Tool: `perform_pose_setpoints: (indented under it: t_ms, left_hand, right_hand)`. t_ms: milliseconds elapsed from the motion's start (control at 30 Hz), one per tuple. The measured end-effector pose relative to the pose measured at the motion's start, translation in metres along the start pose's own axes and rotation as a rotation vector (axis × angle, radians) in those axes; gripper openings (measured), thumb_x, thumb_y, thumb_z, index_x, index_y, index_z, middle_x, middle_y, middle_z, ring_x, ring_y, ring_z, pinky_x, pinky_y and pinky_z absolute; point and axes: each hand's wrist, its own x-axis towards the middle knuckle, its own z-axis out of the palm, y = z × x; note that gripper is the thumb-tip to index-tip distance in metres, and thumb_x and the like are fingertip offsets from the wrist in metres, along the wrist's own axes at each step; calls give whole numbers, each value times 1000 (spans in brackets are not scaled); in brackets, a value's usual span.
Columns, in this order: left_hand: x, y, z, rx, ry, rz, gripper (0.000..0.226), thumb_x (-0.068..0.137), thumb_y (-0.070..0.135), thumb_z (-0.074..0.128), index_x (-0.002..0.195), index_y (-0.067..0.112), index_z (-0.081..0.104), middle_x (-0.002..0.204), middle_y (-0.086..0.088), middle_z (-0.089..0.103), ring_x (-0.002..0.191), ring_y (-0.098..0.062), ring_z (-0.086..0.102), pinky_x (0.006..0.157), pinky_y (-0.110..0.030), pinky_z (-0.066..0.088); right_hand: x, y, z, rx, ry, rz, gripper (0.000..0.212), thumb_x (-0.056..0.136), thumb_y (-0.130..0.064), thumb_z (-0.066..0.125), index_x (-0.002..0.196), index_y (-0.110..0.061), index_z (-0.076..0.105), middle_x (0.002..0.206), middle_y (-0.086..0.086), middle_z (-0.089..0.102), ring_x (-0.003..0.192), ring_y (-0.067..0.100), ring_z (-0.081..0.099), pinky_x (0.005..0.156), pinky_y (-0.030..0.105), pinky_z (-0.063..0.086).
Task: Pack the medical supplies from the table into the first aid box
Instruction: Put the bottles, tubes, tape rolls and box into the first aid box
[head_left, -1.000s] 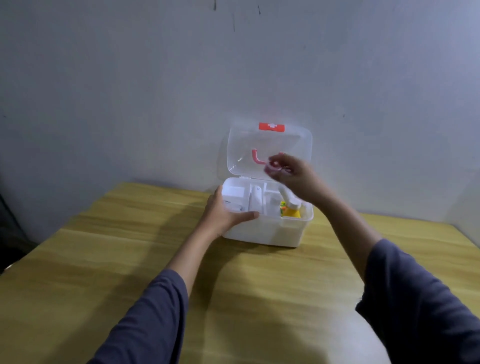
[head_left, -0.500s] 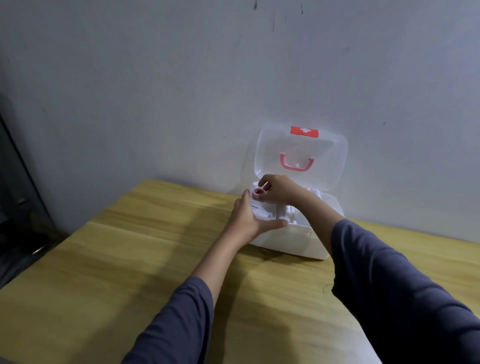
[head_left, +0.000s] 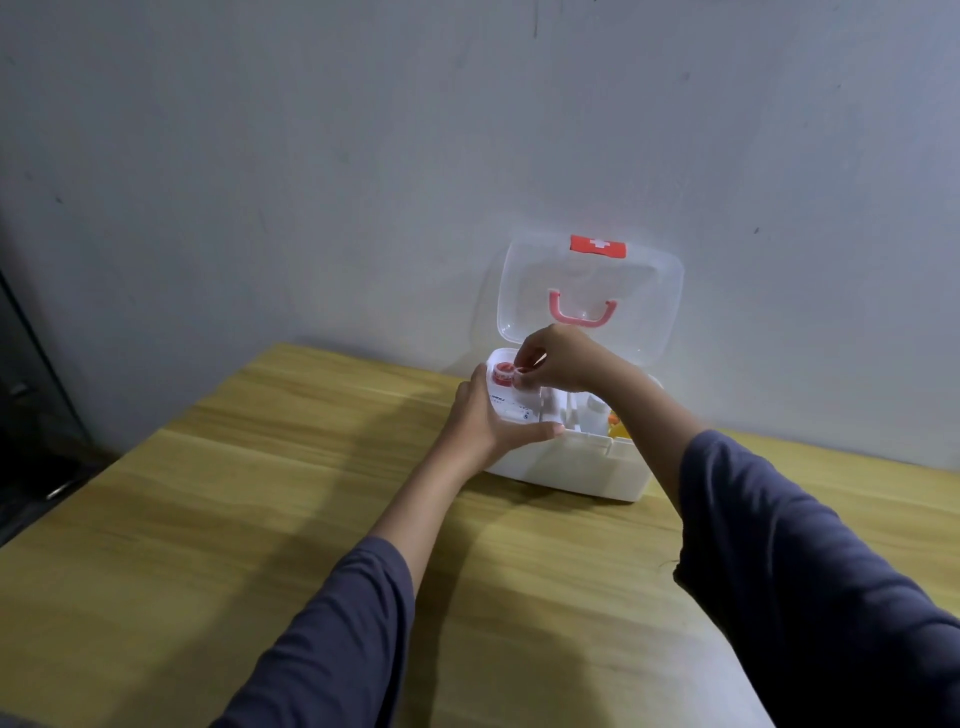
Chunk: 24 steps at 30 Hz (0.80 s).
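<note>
Red-and-white small roll (head_left: 503, 375) is pinched in the right hand's (head_left: 563, 364) curled fingertips, over the first aid box's (head_left: 571, 467) left compartment. The left hand (head_left: 480, 415) grips the box's front-left corner. A yellow item (head_left: 618, 428) is half hidden behind the forearm. Packet print is unreadable; the red latch (head_left: 598, 246) bears a white cross.

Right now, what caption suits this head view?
Right hand holds a red roll over the open first aid box; left hand grips its corner.
</note>
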Motion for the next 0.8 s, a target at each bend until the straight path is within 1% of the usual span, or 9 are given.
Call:
perform_pose_setpoints:
  t_ms: [133,233,267,367,400,533,633,733,800]
  left_hand:
    - [0,-1,0,-30,-12,-30,98,64,38,97,144,19,43,140,-3,53,128,-21,55,98,-32,48]
    - [-2,1,0,-40,-17,-28,118,45,58,93,145,22,42,142,-3,53,129,-22,54,106,-40,51]
    - [-3,3,0,-41,-18,-27,121,42,61,91,146,22,42,143,-4,52,130,-22,54,106,-39,50]
    - [-4,2,0,-45,-26,-28,112,56,47,96,148,19,39,147,-5,48,135,-21,49,99,-31,43]
    - [-4,1,-1,-41,-24,-25,113,53,50,95,147,18,40,146,-5,49,133,-22,50,98,-31,45]
    - [-3,1,0,-41,-5,-20,120,37,63,88,141,20,46,138,-5,55,125,-23,57,103,-42,53]
    - [-2,1,0,-50,2,-22,127,31,70,80,142,21,44,137,-5,55,125,-24,58,105,-46,53]
    - [-3,0,0,-51,1,-28,129,31,71,82,145,22,43,138,-4,55,126,-24,58,105,-47,53]
    - [-2,-1,0,-65,1,-29,127,33,69,85,144,25,44,137,-3,56,125,-23,59,104,-47,55]
  right_hand:
    - [6,2,5,27,27,28,28,76,-17,71,100,-5,68,104,12,69,94,27,64,88,37,54]
    - [7,6,9,39,73,44,31,71,-18,76,98,-4,68,100,12,70,92,27,64,86,37,55]
    - [7,7,10,33,82,46,30,71,-20,76,96,-4,68,98,12,70,91,26,64,85,37,55]
    - [5,6,6,-5,53,41,33,77,-32,70,94,-2,69,92,10,70,85,24,61,82,37,52]
    - [4,6,5,-13,32,34,33,78,-31,69,95,-3,69,93,8,69,85,23,61,82,36,52]
    - [3,8,7,-42,33,0,29,77,-17,72,103,-4,68,103,12,70,92,25,65,88,34,55]
    - [3,7,11,-63,64,5,29,77,-18,71,103,-5,68,103,12,70,92,26,65,88,35,55]
    - [1,10,8,-108,59,-7,32,79,-23,69,106,-6,67,107,11,69,93,25,64,88,35,54]
    - [-2,15,5,-128,72,-13,35,81,-27,67,110,-7,64,114,10,67,100,24,62,91,35,51]
